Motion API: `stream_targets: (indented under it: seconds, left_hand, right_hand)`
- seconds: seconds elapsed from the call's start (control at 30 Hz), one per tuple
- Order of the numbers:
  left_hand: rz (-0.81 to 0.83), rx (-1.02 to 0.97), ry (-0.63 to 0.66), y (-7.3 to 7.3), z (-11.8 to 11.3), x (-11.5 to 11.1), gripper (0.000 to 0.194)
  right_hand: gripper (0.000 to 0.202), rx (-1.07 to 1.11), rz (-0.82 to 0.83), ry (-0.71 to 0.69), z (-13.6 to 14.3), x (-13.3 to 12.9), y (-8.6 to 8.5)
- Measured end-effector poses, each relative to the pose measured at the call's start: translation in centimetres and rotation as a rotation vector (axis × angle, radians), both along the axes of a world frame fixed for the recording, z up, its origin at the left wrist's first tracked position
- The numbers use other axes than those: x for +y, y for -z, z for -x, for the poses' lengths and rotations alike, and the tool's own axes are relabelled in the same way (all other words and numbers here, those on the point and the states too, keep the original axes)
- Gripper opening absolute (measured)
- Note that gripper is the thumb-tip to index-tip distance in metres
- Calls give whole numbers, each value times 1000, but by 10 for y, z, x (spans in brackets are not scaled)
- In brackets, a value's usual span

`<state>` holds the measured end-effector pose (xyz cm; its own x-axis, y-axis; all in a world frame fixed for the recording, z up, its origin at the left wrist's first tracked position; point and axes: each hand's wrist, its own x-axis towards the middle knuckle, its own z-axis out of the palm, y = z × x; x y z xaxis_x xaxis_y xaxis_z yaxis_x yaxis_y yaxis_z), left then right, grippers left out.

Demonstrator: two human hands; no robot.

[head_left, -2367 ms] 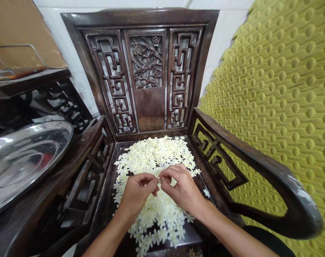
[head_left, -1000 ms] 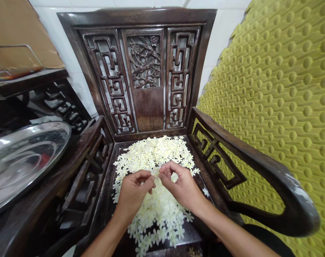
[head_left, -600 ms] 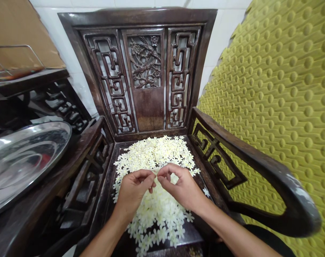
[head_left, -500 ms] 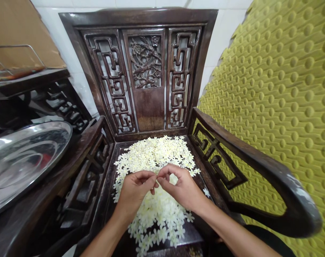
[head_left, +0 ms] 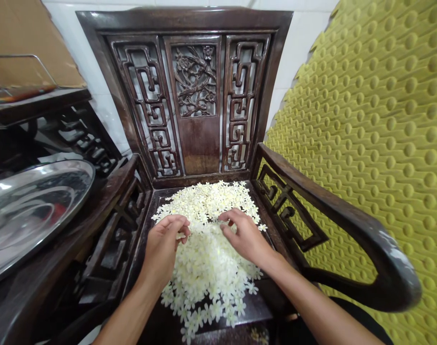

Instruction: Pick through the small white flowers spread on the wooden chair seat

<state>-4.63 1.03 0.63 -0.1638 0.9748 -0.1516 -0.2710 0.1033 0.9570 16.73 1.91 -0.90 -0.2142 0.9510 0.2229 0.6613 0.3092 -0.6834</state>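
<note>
Many small white flowers (head_left: pixel 207 258) lie heaped over the seat of a dark carved wooden chair (head_left: pixel 202 143). Over the left side of the heap is my left hand (head_left: pixel 166 244), its thumb and fingers curled together; whether a flower is between them is too small to tell. My right hand (head_left: pixel 243 237) hovers over the right side, thumb and index finger apart, with nothing visible between them. A gap filled by flowers in the background separates the two hands.
A round shiny metal tray (head_left: pixel 38 206) sits at the left, beside the chair's left armrest (head_left: pixel 106 196). The right armrest (head_left: pixel 333 215) curves forward near a yellow bumpy sheet (head_left: pixel 383 143). Brown cardboard (head_left: pixel 24 43) stands at the upper left.
My hands, whose fingertips met over the middle of the flowers, have moved apart, the left one to the left and the right one slightly up. The right thumb and index finger have opened.
</note>
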Motion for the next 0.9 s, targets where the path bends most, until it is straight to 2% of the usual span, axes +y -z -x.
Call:
stream_targets:
  seconds: [0.13, 0.27, 0.43, 0.5, 0.57, 0.73, 0.9]
  left_hand:
    - [27, -10, -58, 3, 0, 6, 20]
    - [50, 15, -50, 9, 1, 12, 23]
    - [10, -9, -74, 12, 4, 16, 26]
    - [-2, -8, -85, 11, 6, 16, 28]
    - [-2, 2, -87, 10, 9, 16, 28]
    - [-1, 81, -52, 10, 11, 14, 25]
    - [2, 286, 90, 15, -3, 6, 35]
  right_hand:
    - [24, -264, -11, -112, 14, -2, 23]
    - [25, -269, 151, -101, 29, 19, 43]
    - [39, -281, 177, -54, 61, 53, 62]
    - [30, -268, 176, -46, 72, 60, 67]
    - [10, -235, 158, -47, 77, 62, 67]
    - [15, -62, 89, -48, 57, 59, 51]
    - [13, 113, 112, -75, 24, 40, 28]
